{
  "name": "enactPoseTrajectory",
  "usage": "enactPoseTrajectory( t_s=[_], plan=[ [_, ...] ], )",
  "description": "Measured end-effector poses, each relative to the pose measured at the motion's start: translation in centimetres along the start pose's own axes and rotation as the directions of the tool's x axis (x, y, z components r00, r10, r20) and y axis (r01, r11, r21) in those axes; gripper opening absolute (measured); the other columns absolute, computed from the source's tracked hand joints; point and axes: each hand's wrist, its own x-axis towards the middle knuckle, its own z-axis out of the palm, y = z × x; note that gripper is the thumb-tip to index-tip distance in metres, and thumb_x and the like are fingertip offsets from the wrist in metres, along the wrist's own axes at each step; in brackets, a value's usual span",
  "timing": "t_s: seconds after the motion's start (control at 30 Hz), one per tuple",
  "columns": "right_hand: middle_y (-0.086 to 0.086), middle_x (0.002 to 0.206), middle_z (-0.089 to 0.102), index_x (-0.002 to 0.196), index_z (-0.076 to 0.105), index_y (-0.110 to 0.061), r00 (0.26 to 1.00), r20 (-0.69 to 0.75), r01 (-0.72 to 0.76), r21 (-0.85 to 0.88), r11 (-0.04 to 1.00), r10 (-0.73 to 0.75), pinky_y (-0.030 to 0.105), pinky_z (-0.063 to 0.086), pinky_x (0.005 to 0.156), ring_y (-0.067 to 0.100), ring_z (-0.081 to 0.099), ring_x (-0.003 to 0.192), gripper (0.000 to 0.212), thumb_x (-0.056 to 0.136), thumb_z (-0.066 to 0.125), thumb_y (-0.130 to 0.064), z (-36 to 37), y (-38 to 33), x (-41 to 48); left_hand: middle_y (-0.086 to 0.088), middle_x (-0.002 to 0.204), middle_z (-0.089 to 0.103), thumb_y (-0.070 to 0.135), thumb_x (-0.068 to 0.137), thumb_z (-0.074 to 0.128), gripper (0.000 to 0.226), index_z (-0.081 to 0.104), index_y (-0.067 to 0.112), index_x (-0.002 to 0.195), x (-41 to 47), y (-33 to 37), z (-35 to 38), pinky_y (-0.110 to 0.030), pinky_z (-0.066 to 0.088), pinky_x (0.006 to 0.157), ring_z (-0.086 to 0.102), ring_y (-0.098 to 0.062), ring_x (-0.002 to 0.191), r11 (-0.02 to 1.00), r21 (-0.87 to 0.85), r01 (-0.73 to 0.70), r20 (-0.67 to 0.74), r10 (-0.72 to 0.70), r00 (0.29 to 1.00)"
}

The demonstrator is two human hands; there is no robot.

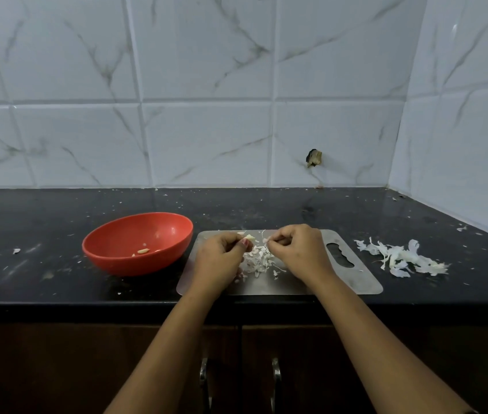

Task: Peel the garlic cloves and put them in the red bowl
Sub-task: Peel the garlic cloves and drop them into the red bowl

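Garlic clove [250, 237] pinched by left hand [221, 258] over the steel board [356, 282] at the front edge of the worktop [266, 210]; right hand [299, 249] pinches a skin shred [265, 240] beside it. Red bowl [135, 264] stands left of the board.

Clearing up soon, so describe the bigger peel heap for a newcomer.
On the black counter, look right of the steel board. The peel heap lies on bare counter there. Its strips are long and papery, unlike the fine scraps on the board.
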Motion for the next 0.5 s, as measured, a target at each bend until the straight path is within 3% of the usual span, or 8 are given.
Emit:
enactPoseTrajectory(
  t_s=[0.13,0.3,0.4,0.5],
  plan=[
    [-0.013,0.057,0.064,0.062,0.066,-0.028,0.998,0.057,-0.023,-0.058,0.998,0.026,0.021,0.049,0.058,0.005,0.063,0.059,0.023,0.084,0.072,-0.024,0.2,0.2,0.1,-0.003,0.082,0.072,0.016,0.093,0.062,0.012,0.073,0.011,0.093,0.2,0.1,0.0,-0.019,0.055,0.055,0.064,-0.01,0.071,0.997,-0.054,0.063,-0.065,-0.067,0.996],
    [-0.013,0.077,0.07,0.083,0.072,-0.028,0.995,0.088,-0.034,-0.154,0.987,0.048,0.029,0.053,0.067,0.005,0.063,0.072,0.008,0.086,0.068,-0.035,0.2,0.3,0.2,-0.002,0.079,0.072,0.017,0.092,0.064,0.013,0.075,0.009,0.092,1.0,0.5,-0.6,-0.032,0.06,0.064,0.066,-0.011,0.066,0.996,0.035,0.084,-0.088,-0.08,0.993],
    [-0.015,0.085,0.069,0.089,0.07,-0.032,0.992,0.109,-0.041,-0.149,0.988,0.058,0.028,0.051,0.069,0.006,0.063,0.08,0.01,0.088,0.065,-0.024,0.1,0.4,0.3,-0.001,0.074,0.07,0.014,0.092,0.062,0.015,0.073,0.014,0.082,1.2,1.7,-1.7,-0.038,0.06,0.067,0.066,-0.021,0.064,0.982,0.19,0.012,-0.095,0.006,0.995],
    [-0.014,0.091,0.069,0.095,0.072,-0.033,0.991,0.11,-0.055,-0.161,0.985,0.073,0.026,0.047,0.069,0.006,0.061,0.082,0.014,0.093,0.06,-0.027,0.2,0.3,0.3,0.003,0.067,0.064,0.019,0.092,0.061,0.016,0.075,0.014,0.085,1.6,3.4,-3.4,-0.028,0.05,0.059,0.06,-0.02,0.063,0.898,0.438,-0.046,-0.108,0.104,0.989]
  ],
)
